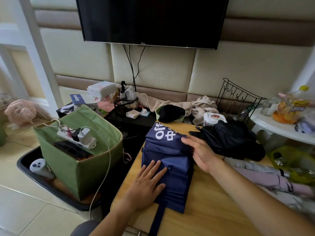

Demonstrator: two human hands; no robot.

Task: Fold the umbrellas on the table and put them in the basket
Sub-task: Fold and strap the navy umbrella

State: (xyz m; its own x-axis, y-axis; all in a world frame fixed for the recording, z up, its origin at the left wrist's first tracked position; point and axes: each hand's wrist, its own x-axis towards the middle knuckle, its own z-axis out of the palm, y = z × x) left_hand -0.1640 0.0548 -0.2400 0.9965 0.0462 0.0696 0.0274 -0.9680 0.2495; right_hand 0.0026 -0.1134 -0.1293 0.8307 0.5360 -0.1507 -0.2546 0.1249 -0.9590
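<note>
At the bottom middle of the frame, the left hand (pixel 148 182) lies flat on the dark blue cloth umbrella with white letters (pixel 167 160), its fingers straight and close together. The umbrella lies part-folded on the light wooden tabletop (pixel 201 206). Just above, the right hand (pixel 200 151) presses the umbrella's right side with straight fingers. Farther right lie a pale pink folded umbrella (pixel 265 178) and a crumpled black umbrella (pixel 230 140). At the left stands the green cloth basket (pixel 76 174).

black tv (pixel 151 19) on padded cream wall (pixel 170 68); tiled floor (pixel 22 206).
</note>
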